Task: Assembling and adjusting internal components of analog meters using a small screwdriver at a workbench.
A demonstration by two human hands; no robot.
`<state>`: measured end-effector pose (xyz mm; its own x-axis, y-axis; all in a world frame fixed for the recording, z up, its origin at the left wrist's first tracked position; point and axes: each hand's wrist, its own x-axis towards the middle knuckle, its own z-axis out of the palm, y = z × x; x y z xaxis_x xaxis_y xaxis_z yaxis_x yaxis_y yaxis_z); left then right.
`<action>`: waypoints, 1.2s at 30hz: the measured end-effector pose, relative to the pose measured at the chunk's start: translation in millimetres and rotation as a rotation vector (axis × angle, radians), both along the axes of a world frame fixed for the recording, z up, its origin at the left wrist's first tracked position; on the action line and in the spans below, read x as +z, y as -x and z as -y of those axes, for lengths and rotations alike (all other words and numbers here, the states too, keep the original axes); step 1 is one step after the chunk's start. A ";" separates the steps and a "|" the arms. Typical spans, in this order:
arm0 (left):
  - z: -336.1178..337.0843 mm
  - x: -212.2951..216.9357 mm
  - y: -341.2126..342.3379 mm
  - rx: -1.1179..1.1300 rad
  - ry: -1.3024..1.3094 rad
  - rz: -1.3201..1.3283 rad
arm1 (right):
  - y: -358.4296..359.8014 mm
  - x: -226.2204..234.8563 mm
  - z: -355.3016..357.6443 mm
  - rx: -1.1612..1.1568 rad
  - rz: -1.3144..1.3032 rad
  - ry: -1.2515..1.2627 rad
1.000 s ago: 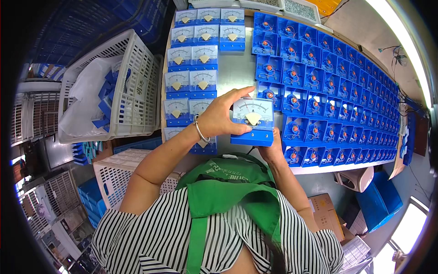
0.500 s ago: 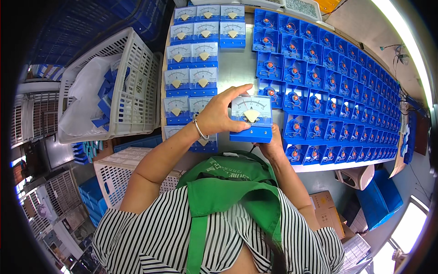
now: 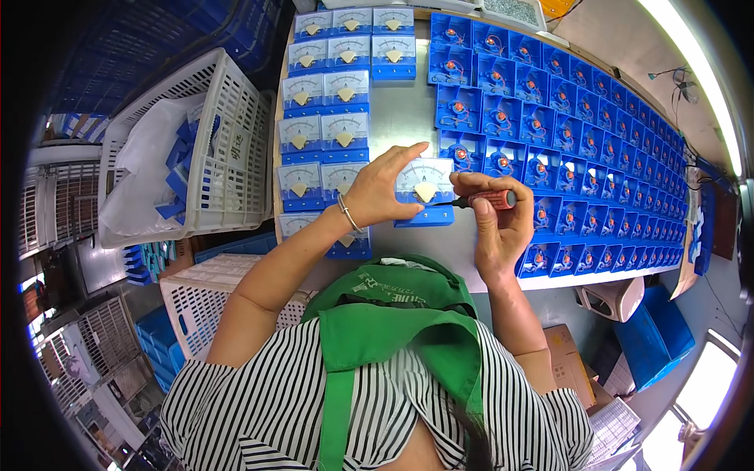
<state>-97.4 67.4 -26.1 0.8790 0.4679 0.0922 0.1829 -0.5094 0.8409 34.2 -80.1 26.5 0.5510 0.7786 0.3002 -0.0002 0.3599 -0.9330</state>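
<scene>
My left hand [image 3: 382, 188] grips a blue ammeter [image 3: 424, 177] by its left side, thumb along the lower front and fingers over the top. The meter has a white dial behind a clear cover and a cream fan-shaped piece low on it. In my right hand [image 3: 503, 224] is a screwdriver [image 3: 492, 200] with a red and black handle. Its dark shaft points left, and the tip lies at the meter's front just under the cream piece; exact contact is too small to make out.
Finished-looking meters [image 3: 343, 129] stand in rows at the left of the table [image 3: 400, 118]. Many open blue housings [image 3: 503, 118] with red-centred coils and wires fill the right. A white crate [image 3: 228, 149] with blue parts is at far left; a tray of small parts [image 3: 514, 12] sits behind.
My right hand has come up from below the meter to its right side, with the screwdriver now showing at the meter's front. The meter sits slightly farther left, still in my left hand.
</scene>
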 end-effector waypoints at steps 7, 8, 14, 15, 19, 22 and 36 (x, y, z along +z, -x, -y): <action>2.5 3.9 0.5 -0.004 -0.011 0.028 | 2.6 -13.5 -2.1 -0.053 -0.006 0.011; 2.9 4.2 1.1 -0.003 -0.010 0.027 | 3.9 -16.4 -2.4 -0.098 0.008 0.017; 4.5 1.7 5.9 0.027 -0.082 0.004 | 2.6 -10.2 4.3 -0.217 0.506 0.206; 3.5 -0.2 6.5 0.025 -0.062 0.008 | 4.3 -4.8 3.9 -0.163 0.472 0.215; 0.9 -9.7 13.2 0.026 -0.048 0.032 | 2.4 4.3 6.0 0.137 0.392 0.230; 1.3 -8.3 12.9 0.036 0.013 0.010 | 3.8 2.8 4.0 0.076 0.376 0.212; 4.1 -8.1 12.8 0.025 -0.030 0.054 | 0.5 -15.3 -11.8 -0.284 0.683 0.162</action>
